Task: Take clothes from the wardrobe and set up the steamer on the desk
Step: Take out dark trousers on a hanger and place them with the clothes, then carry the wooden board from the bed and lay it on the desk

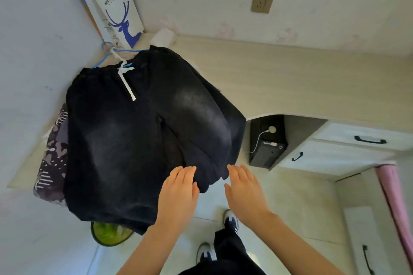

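Observation:
Black faded shorts (143, 131) with a white drawstring lie spread over the left end of the pale desk (301, 78), their leg ends hanging past the front edge. A blue hanger (116, 53) pokes out behind the waistband. A patterned purple garment (53, 158) lies under the shorts at the left. My left hand (178, 194) rests flat with straight fingers on the hem of the shorts. My right hand (243, 190) hovers open just right of the hem, holding nothing. No steamer is in view.
A white paper bag with a blue deer print (118, 6) leans in the back corner beside a wall socket (262, 1). A black computer tower (267, 140) sits under the desk, drawers (348, 140) to its right. A green bin (109, 233) stands on the floor.

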{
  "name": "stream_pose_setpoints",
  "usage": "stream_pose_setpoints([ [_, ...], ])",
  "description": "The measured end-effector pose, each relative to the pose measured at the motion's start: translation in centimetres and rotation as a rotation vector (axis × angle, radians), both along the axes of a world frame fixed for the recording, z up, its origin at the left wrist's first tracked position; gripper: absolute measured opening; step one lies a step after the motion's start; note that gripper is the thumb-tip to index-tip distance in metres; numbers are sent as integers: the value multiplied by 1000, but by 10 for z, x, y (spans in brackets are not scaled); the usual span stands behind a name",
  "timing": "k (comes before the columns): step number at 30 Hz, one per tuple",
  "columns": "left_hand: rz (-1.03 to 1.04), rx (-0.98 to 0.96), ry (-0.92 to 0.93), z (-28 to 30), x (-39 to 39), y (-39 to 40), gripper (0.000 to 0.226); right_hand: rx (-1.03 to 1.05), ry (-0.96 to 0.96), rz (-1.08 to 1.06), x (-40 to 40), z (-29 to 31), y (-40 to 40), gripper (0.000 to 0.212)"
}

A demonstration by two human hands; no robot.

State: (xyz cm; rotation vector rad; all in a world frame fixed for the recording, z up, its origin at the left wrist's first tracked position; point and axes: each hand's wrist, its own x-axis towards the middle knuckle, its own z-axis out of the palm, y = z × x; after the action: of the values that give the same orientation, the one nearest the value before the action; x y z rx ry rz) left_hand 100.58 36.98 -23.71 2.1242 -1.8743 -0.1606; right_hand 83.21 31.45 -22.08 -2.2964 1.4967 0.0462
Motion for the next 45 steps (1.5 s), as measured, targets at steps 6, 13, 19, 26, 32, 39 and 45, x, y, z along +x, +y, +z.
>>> stream_pose_setpoints([
  [6,-243,25,5,15,-61,14,46,-89,-18,-198,-60,20,58,55],
  [13,-547,20,19,22,-169,23,47,-92,55,-448,-166,15,121,56],
  [19,-754,80,38,11,-283,63,45,-171,115,-604,-273,9,194,53],
  [26,-930,130,37,-4,-418,124,41,-122,187,-764,-393,-1,278,52],
  [32,-1050,182,28,-14,-509,157,39,-99,169,-888,-470,-10,328,53],
  [39,-1163,222,-6,-22,-588,161,39,-64,128,-1038,-539,-15,350,54],
  [45,-1239,261,-18,-27,-660,133,39,-28,152,-1167,-600,-34,340,52],
])
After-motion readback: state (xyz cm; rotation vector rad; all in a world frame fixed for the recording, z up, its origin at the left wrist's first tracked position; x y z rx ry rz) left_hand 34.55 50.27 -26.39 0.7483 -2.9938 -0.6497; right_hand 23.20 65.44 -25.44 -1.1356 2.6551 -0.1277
